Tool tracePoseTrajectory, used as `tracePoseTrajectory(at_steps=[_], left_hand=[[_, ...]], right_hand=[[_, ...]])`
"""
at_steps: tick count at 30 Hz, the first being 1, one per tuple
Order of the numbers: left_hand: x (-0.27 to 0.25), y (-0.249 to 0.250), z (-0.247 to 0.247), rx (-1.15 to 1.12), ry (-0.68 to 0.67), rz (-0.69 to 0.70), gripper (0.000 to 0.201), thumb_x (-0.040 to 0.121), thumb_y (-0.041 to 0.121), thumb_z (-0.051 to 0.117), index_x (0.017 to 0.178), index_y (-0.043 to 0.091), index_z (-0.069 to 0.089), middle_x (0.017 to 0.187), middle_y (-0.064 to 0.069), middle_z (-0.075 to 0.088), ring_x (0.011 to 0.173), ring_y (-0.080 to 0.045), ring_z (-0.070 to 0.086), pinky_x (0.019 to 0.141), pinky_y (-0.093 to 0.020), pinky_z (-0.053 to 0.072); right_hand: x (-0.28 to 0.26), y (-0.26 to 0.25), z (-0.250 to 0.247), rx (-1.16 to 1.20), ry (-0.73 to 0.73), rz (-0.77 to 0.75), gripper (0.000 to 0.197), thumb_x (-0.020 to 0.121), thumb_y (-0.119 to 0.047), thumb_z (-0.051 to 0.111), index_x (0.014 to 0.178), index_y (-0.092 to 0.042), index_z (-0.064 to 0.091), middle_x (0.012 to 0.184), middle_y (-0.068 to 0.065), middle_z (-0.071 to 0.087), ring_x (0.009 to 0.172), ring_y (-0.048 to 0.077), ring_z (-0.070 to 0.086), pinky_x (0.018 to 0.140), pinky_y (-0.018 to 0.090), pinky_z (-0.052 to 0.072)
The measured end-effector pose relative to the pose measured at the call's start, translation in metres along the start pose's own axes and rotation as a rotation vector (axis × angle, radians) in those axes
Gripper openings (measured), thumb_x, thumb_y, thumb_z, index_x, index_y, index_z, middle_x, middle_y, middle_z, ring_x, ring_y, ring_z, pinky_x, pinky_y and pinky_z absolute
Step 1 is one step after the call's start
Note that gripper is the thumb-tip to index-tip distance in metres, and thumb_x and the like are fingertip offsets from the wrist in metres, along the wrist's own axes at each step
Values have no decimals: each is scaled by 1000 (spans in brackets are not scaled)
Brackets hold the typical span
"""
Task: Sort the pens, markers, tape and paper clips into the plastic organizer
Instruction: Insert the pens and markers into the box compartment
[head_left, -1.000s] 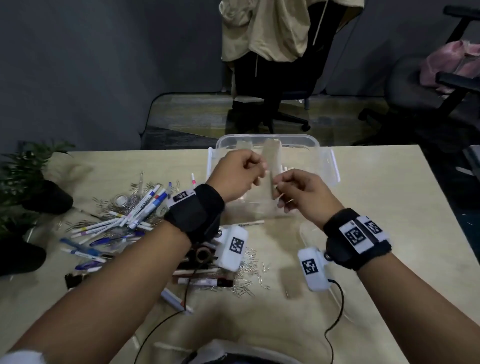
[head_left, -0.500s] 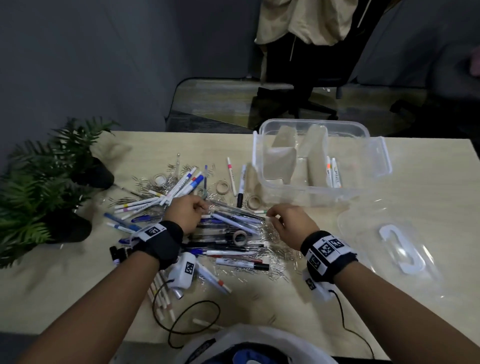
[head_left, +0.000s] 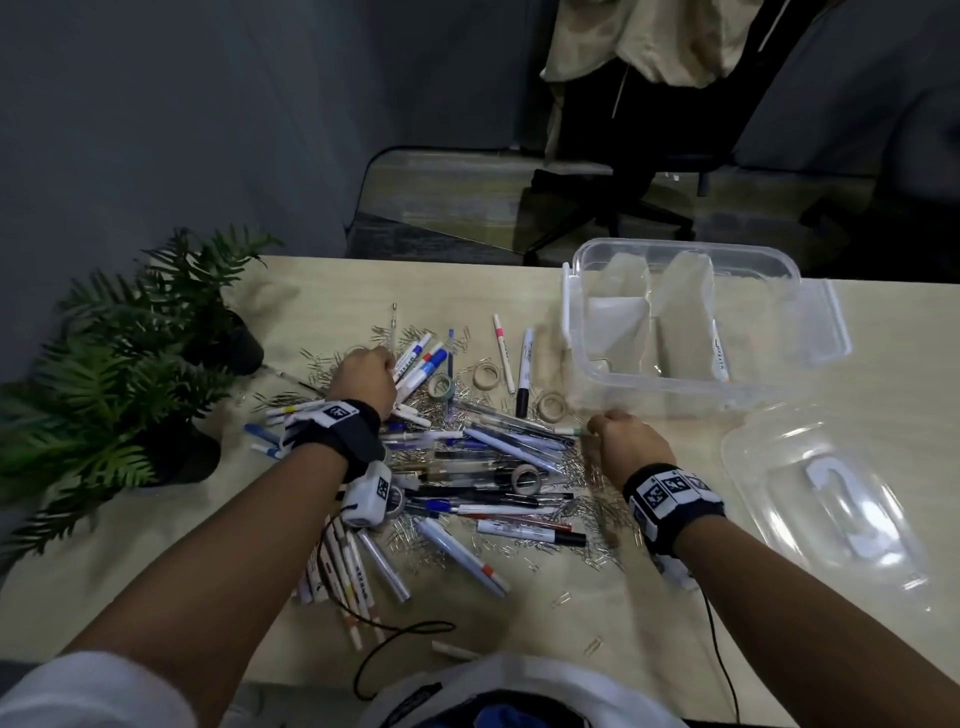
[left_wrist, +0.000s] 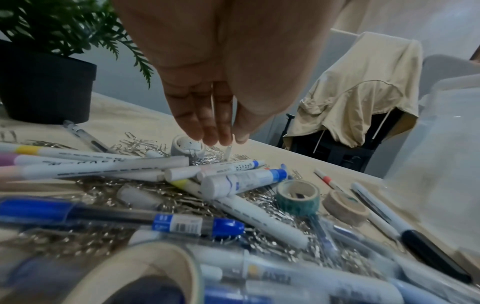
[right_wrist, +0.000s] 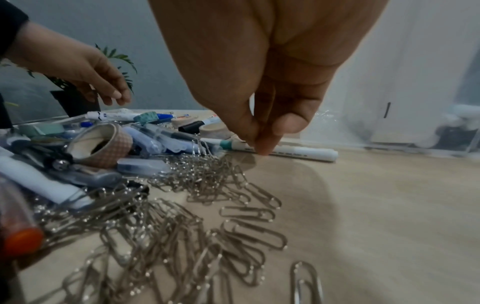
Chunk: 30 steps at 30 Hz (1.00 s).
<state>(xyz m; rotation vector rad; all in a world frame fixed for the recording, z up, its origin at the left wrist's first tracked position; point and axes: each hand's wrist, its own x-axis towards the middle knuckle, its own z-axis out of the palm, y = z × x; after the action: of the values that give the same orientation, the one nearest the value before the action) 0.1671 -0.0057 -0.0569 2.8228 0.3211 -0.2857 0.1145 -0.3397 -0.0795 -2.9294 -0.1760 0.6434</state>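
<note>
Bare tabletop (head_left: 649, 597) right of the pile of pens, markers & clips (head_left: 467, 467) gives a hand room. Clear organizer (head_left: 696, 384) walls off the pile's far-right side; lid (head_left: 831, 499) lies further right; potted plants (head_left: 130, 364) crowd left.

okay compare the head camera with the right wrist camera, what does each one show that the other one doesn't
Only the head view shows the clear plastic lid and the cardboard-divided clear plastic organizer. Only the right wrist view shows the right hand's fingertips closing above the white marker with a green band, and single silver paper clips. Both show the left hand and pink patterned tape roll.
</note>
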Motion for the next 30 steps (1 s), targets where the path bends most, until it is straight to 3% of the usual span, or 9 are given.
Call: tracePoseTrajectory(at_steps=[9, 14, 19, 21, 25, 30], left_hand=[[32, -5, 11, 179, -146, 34, 23, 91, 8, 50, 105, 12, 68, 94, -16, 68, 84, -34, 63, 70, -40, 55], [36, -5, 16, 214, -206, 25, 25, 88, 12, 57, 111, 10, 67, 96, -15, 68, 88, -32, 63, 74, -39, 57], [35, -2, 20, 148, -193, -11, 22, 89, 11, 57, 109, 9, 68, 99, -15, 69, 88, -32, 65, 69, -36, 52], [34, -3, 22, 91, -176, -25, 23, 90, 10, 54, 109, 5, 66, 102, -17, 67, 89, -35, 64, 69, -35, 48], [30, -4, 22, 9, -107, -60, 26, 97, 20, 49, 114, 1, 56, 111, -20, 57, 100, -39, 57, 72, -37, 38], [34, -11, 21, 22, -148, -22, 27, 94, 24, 52, 114, 10, 64, 106, -15, 65, 89, -33, 60, 70, -34, 46]], right_hand=[[0, 2, 1, -19, 11, 23, 17, 92, -22, 61, 106, -13, 63, 103, 10, 64, 87, 29, 63, 68, 31, 47], [-2, 1, -4, 20, 23, 44, 23, 94, -28, 56, 111, -13, 61, 106, 8, 62, 92, 27, 61, 73, 30, 47], [-7, -12, -10, 55, 44, 22, 22, 88, -28, 59, 104, -13, 63, 96, 5, 58, 79, 21, 53, 69, 30, 48], [-10, -21, -12, 79, 41, 1, 23, 83, -26, 63, 102, -12, 62, 96, 6, 59, 82, 21, 51, 69, 28, 45], [-6, -45, -15, 161, 44, -55, 25, 85, -26, 56, 103, -9, 59, 94, 9, 59, 79, 21, 50, 68, 25, 39], [10, -75, -23, 273, 45, -63, 21, 92, -24, 50, 105, -8, 53, 95, 6, 54, 76, 20, 51, 65, 28, 40]])
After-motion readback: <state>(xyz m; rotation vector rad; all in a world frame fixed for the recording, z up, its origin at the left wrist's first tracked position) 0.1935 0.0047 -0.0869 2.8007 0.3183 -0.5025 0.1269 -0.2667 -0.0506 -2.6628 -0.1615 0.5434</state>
